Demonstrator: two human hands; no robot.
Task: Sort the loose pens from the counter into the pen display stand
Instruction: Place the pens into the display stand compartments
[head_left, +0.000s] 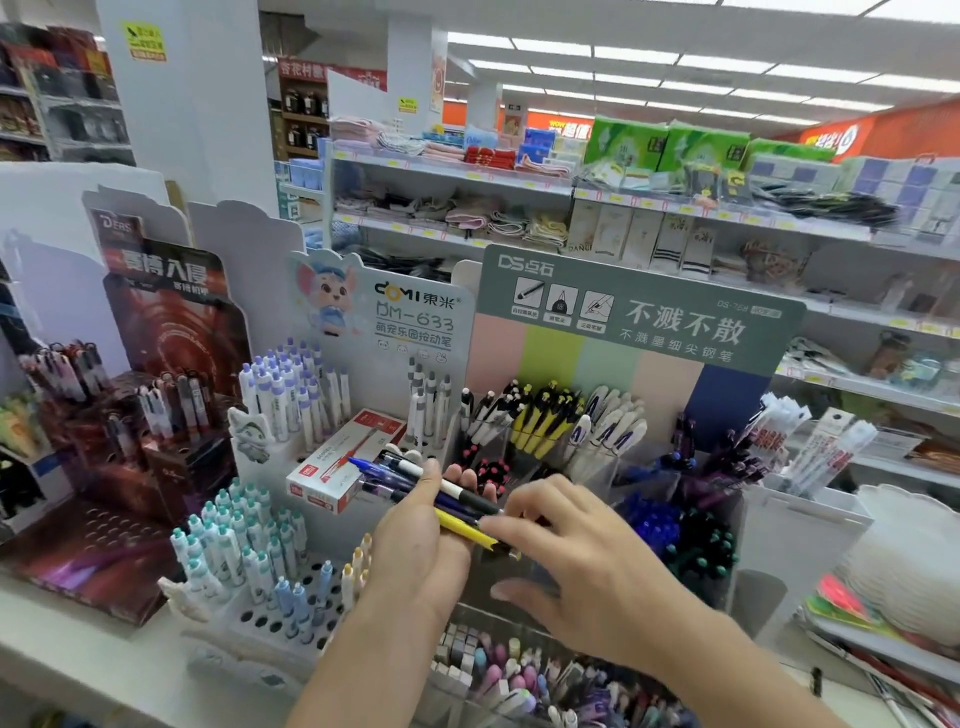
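Shop interior: stocked shelves (519, 208) behind a white surface (78, 639) carrying pen display stands (597, 415). The left hand (415, 540), fingers curled, grips a bundle of loose pens (441, 493) in front of the stands. The right hand (582, 561) pinches the end of a yellow pen (462, 529) in that bundle, its remaining fingers relaxed and apart.

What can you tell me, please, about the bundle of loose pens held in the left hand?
The bundle of loose pens is a mixed handful lying roughly level, fanned across the left hand, whose fingers curl round it. It looks like plastic: one yellow barrel nearest the wrist, dark navy and black ones, a white-and-black one, and blue ends pointing left over the red and white box. The right hand pinches the yellow pen's right end. The bundle hovers before the clear compartments of the pen display stand.
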